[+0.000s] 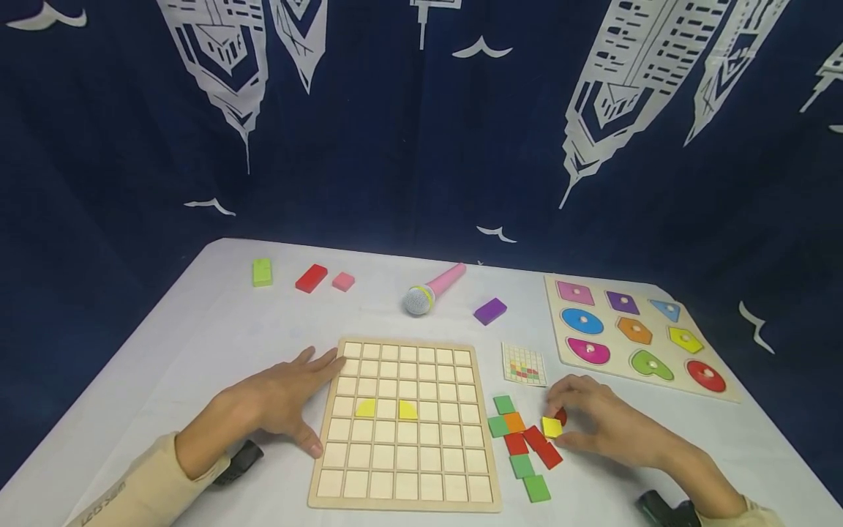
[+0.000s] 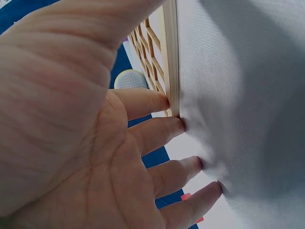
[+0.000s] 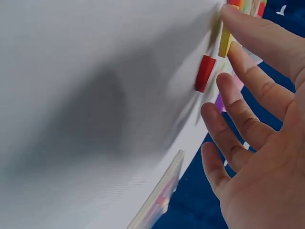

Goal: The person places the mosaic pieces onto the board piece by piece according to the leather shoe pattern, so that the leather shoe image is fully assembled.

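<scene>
A wooden grid board (image 1: 396,506) lies flat on the table, with a yellow rounded piece (image 1: 365,408) and a second yellow piece (image 1: 407,410) in its cells. My left hand (image 1: 279,399) is spread at the board's left edge; in the left wrist view its index fingertip touches the wooden rim (image 2: 171,57). To the right of the board, my right hand (image 1: 596,419) pinches a yellow square tile (image 1: 552,427) between thumb and index finger, lifted off the table. Beneath that hand lies a red piece (image 1: 561,416), partly hidden, also seen in the right wrist view.
Green tiles (image 1: 536,489), red tiles (image 1: 549,455) and an orange tile (image 1: 514,422) lie beside the board. Behind them are a pattern card (image 1: 523,360) and a shape puzzle (image 1: 642,377). A pink microphone (image 1: 446,280) and several coloured blocks, including a purple block (image 1: 490,311), lie farther back.
</scene>
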Motion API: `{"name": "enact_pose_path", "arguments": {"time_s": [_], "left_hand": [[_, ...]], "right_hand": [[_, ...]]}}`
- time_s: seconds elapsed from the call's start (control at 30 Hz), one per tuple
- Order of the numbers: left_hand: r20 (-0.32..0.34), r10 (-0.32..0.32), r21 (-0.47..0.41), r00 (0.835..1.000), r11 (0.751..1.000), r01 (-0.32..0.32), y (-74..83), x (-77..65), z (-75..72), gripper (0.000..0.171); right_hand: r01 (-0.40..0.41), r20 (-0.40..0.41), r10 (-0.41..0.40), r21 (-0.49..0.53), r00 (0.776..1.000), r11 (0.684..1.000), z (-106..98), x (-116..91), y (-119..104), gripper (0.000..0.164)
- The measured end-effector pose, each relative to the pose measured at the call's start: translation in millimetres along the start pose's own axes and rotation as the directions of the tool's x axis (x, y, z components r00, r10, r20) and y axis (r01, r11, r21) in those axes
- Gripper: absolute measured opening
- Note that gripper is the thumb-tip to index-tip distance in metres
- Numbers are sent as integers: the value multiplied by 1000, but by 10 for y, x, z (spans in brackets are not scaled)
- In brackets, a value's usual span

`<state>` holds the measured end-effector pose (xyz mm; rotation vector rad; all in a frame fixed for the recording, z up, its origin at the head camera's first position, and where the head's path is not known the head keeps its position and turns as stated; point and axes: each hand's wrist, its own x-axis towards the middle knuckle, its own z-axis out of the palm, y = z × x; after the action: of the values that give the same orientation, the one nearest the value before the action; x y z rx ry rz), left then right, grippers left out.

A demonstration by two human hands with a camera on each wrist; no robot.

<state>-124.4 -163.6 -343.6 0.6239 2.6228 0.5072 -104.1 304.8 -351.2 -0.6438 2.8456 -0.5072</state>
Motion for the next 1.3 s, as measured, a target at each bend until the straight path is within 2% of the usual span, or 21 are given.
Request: {"name": "enact_pose_path", "arguments": {"time_s": [0.2,0.37,0.47,0.63,0.87,1.1,1.3], "left_hand": [[-3,-9,-7,1000,1000,9,3,-11,14,127],[-5,-9,-3,1000,1000,9,-6,-7,29,128],[-2,-2,2,1000,1000,2,-9,-2,32,128],[5,-10,-2,1000,1000,10,-8,-1,25,128],[8,-17,-2,1000,1000,17,-4,-9,15,127],[6,-6,9,1000,1000,6,4,-1,3,128],[11,-26,6,1000,1000,26,11,9,-1,128]], "right_hand": [[55,-18,-55,-12,998,998,-59,84,-66,32],[105,0,-105,46,994,993,-53,193,-156,30],[105,19,-107,86,994,991,-32,271,-238,29],[146,37,-150,93,988,985,31,421,-412,28],[282,20,-285,97,958,955,106,644,-665,25],[363,27,-370,133,929,922,181,839,-923,21],[419,77,-431,137,899,898,268,944,-1164,19]]}}
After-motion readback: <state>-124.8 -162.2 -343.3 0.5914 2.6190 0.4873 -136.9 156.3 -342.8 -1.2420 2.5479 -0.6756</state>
